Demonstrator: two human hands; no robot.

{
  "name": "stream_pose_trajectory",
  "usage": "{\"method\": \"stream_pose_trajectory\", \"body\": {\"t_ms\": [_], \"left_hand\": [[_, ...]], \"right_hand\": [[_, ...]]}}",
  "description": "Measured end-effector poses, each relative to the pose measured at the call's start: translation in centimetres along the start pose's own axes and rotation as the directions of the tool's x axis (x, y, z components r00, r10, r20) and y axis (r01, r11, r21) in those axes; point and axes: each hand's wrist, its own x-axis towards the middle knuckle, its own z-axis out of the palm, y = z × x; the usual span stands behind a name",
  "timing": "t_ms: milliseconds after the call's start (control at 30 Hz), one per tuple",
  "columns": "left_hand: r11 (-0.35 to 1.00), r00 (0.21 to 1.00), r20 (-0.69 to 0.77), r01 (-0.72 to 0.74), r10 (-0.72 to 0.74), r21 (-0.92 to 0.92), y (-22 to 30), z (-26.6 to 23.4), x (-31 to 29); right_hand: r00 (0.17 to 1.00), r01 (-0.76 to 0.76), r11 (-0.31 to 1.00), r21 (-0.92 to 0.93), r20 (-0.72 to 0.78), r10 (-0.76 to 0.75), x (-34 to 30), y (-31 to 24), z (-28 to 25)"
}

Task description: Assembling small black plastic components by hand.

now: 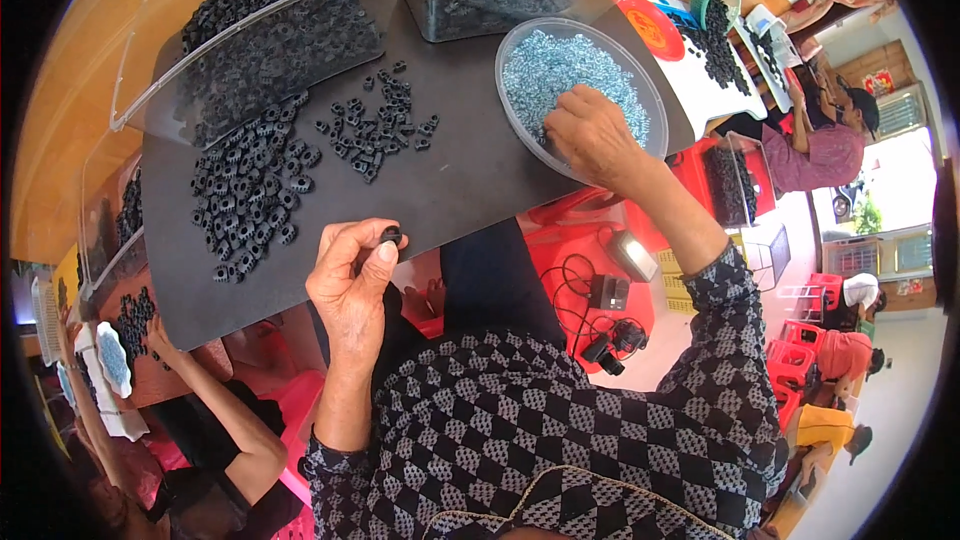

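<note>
**Left hand (348,280) on black part (391,235), right hand (592,135) in bowl (656,146)**

Hands well apart. Black part pinched between left thumb and forefinger at the near table (450,180) edge, left of the bowl. Right fingers down in the bowl's blue bits (570,60), covering some; tips hidden, can't tell if they grip one. Small pile (375,130) of black pieces left of the bowl, big pile (245,190) farther left. Clear bins behind both: back bin (490,2) just behind-left of the bowl, left bin (300,55) farther left. Red plate (652,25) behind-right of the bowl; green tub (712,2) farther right, tipped, black pieces beside it.
</note>
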Motion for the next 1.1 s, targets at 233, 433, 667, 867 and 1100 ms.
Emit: {"method": "stream_pose_trajectory", "body": {"t_ms": [233,433,667,867,1100], "left_hand": [[1.000,1.000,-0.003,-0.003,0.003,-0.024,-0.1,-0.1,0.0],[1.000,1.000,0.005,-0.017,0.018,-0.015,-0.4,-0.1,0.0],[1.000,1.000,0.011,-0.003,0.004,-0.026,-0.3,-0.1,-0.1],[1.000,1.000,0.003,-0.010,0.010,-0.015,-0.2,-0.3,-0.3],[1.000,1.000,0.024,-0.014,0.014,0.019,-0.4,-0.3,-0.2]], "right_hand": [[0.981,-0.109,0.990,0.090,-0.148,0.122,-0.4,0.0,-0.5],[0.992,-0.119,0.993,0.024,-0.036,0.120,-0.6,-0.6,-1.1],[0.965,-0.247,0.947,0.203,-0.038,0.260,-0.9,-0.6,-1.5],[0.978,-0.198,0.959,0.203,-0.022,0.207,-0.5,-0.9,-1.0],[0.991,-0.131,0.991,-0.024,0.001,0.131,-0.5,-0.1,0.0]]}}
